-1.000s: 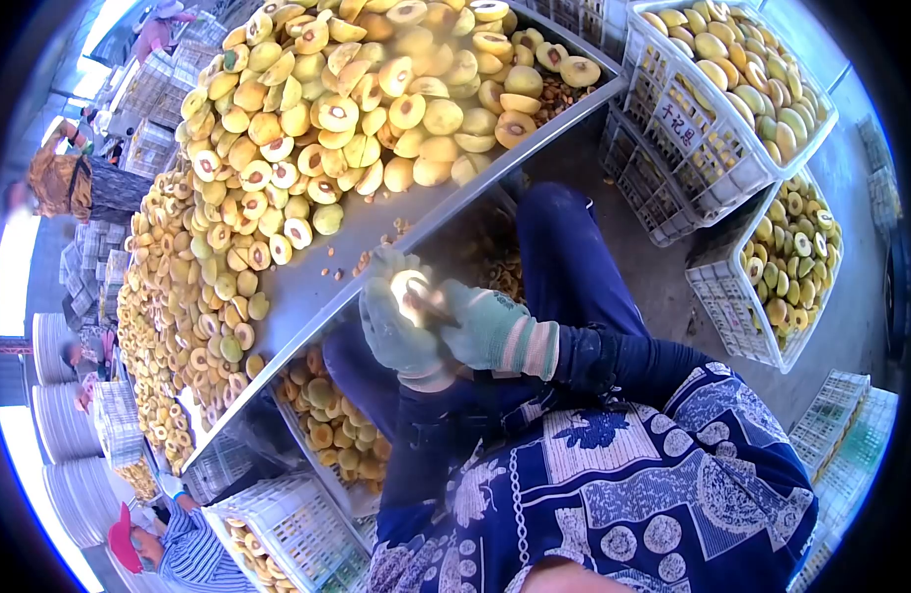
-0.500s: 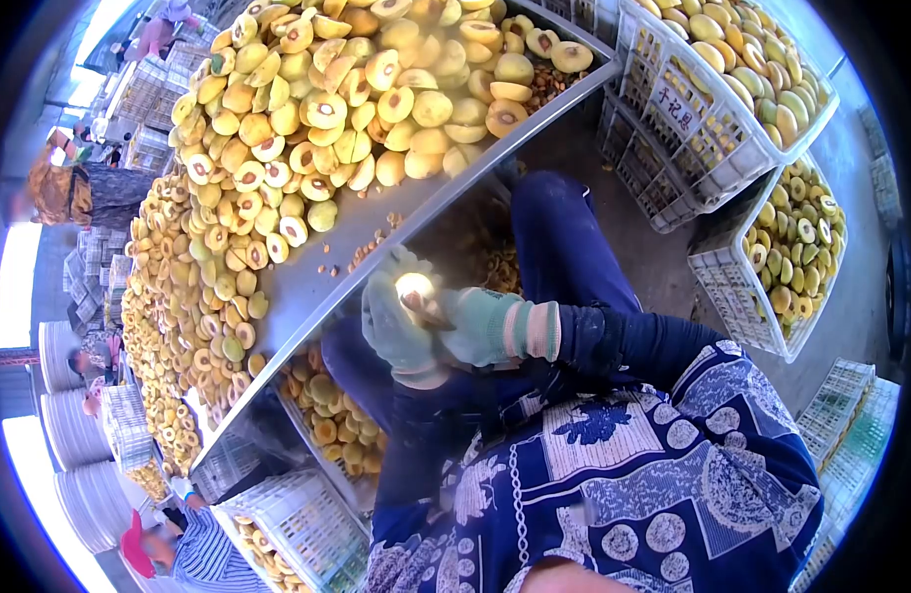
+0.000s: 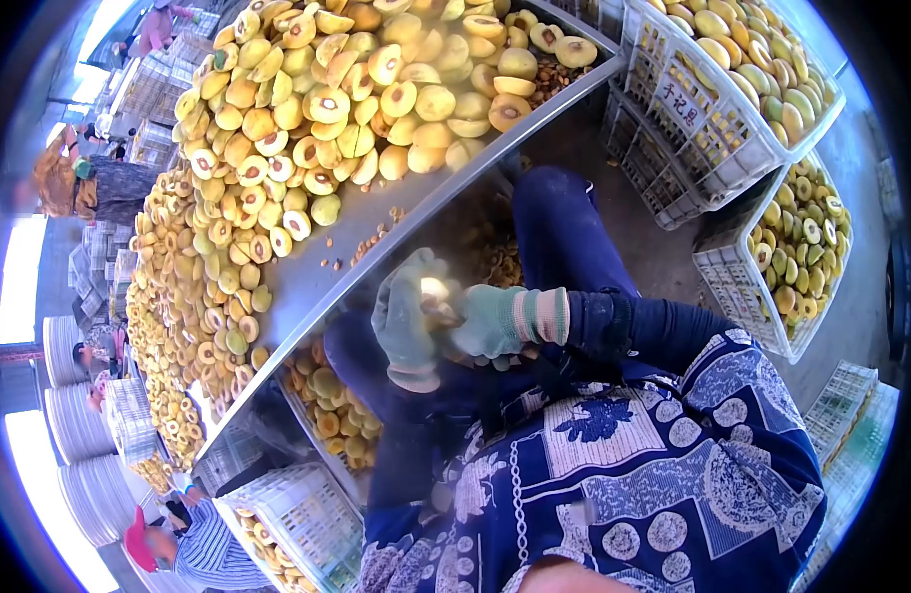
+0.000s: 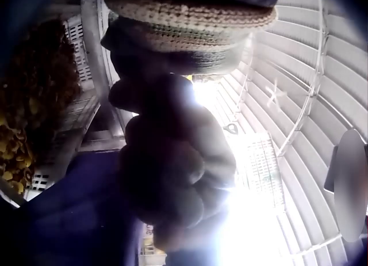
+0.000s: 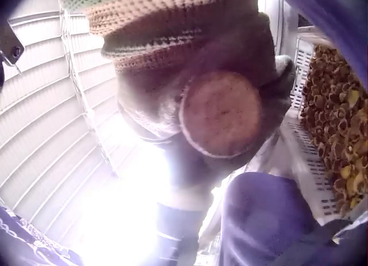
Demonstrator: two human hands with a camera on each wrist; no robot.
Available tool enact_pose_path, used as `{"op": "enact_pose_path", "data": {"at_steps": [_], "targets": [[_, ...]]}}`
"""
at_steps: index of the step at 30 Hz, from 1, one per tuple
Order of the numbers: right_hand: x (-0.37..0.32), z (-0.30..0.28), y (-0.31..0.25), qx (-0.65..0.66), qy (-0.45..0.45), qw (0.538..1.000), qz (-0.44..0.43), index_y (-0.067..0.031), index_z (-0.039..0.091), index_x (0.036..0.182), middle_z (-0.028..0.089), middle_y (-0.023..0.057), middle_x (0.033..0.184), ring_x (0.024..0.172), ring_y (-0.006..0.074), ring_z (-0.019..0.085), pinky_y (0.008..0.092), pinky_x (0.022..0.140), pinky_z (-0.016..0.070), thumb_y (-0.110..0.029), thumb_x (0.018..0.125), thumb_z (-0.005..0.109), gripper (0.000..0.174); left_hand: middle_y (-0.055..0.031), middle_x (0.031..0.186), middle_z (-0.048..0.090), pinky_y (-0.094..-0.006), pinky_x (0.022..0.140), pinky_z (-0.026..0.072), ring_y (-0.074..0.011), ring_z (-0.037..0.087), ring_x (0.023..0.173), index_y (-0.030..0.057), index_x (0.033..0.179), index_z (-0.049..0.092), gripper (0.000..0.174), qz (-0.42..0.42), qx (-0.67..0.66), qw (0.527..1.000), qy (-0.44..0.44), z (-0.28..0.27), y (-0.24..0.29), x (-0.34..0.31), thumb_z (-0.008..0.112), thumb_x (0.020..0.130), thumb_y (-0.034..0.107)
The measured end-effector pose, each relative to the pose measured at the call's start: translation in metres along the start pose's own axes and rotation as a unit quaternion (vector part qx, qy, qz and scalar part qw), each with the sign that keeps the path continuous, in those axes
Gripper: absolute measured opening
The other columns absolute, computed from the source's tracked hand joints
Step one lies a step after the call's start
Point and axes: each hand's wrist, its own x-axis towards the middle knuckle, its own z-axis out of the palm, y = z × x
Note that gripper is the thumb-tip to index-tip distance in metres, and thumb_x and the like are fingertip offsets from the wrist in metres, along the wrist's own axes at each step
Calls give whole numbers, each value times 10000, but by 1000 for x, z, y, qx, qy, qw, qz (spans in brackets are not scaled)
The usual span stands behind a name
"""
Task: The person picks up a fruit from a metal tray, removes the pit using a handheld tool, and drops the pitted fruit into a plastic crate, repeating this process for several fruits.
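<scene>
In the head view my gloved left hand (image 3: pixel 404 321) and gloved right hand (image 3: pixel 497 323) meet over my lap, close to the metal table's rim. The left hand's fingers curl around an apricot (image 3: pixel 434 289), washed out by bright light. My right hand grips a tool whose round wooden handle end (image 5: pixel 223 113) faces the right wrist camera. Its working end is hidden between the hands, near a brown patch beside the fruit. The left wrist view shows the curled left fingers (image 4: pixel 167 162) in dark silhouette, with the fruit hidden.
Halved apricots (image 3: pixel 327 104) are heaped on the metal table (image 3: pixel 322 282), with loose pits by its rim. Full crates (image 3: pixel 703 128) stand to the right, another crate (image 3: pixel 302 519) at lower left. A crate of brown pieces (image 5: pixel 336 128) sits low by my knee. Other people work at far left.
Both hands have shifted slightly right in the head view. The left hand has turned a little, and less of the bright fruit shows. The head view itself has moved slightly.
</scene>
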Motion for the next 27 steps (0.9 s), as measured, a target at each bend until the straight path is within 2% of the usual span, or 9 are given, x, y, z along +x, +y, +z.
{"op": "enact_pose_path", "data": {"at_steps": [2,5,8,12,17,20,21,24,27], "targets": [[7,-1,7,-16,-6,1000,15,-37,562,874,533,27,588,371,129,473,253,316,378,-234,846,532,201,-145,1104,618,-363,739,579,-265,649,908,-56,1133,579,337,-32,-65,997,11,-1,0,1,512,952,220],[16,0,24,220,-132,966,-26,-32,579,844,504,-1,555,355,98,452,223,293,349,-209,858,540,182,-145,1067,630,-371,735,581,-264,649,911,-43,1136,580,341,-8,-101,994,39,5,2,-2,511,955,237],[26,6,33,425,-289,855,-68,-31,598,855,477,-52,520,356,31,420,179,303,348,-201,914,545,187,-133,1029,645,-339,711,575,-242,656,874,-2,1155,588,377,-2,-97,994,43,3,2,-6,534,939,302],[35,19,42,491,-309,812,-64,-17,584,893,453,-63,509,335,29,391,171,310,351,-239,952,512,241,-125,1051,648,-306,692,563,-210,661,838,29,1181,589,424,-53,-49,996,54,3,12,-8,540,928,366],[46,36,48,622,-505,589,-103,-50,468,799,390,-102,515,325,33,368,204,336,341,-269,1024,349,335,-110,992,667,-211,627,512,-146,646,781,3,1118,636,287,-15,-143,986,89,3,11,-14,572,907,186],[54,49,49,633,-563,515,-131,-10,494,906,388,-102,533,333,32,357,208,362,354,-259,1030,325,325,-115,1033,654,-224,619,523,-158,647,796,-2,1134,619,286,120,-58,980,151,-6,-1,-13,580,901,158],[54,52,48,632,-563,517,-126,-10,494,906,388,-102,533,333,32,357,208,362,354,-259,1030,325,325,-122,1046,648,-232,616,528,-162,648,803,-8,1143,610,290,154,-40,969,189,-7,-1,-13,579,901,149],[33,48,25,570,-323,745,-123,20,553,997,404,-91,562,376,46,368,229,380,349,-247,1019,374,322,-136,994,644,-275,635,542,-194,648,786,-46,1140,594,330,174,22,956,236,-39,10,-17,551,929,205],[61,29,34,510,-202,836,-35,-15,583,939,425,-83,537,371,53,374,223,368,346,-245,969,469,258,-137,961,653,-294,664,543,-209,651,774,-31,1146,604,349,239,64,932,263,-116,9,-32,575,918,232]]}}
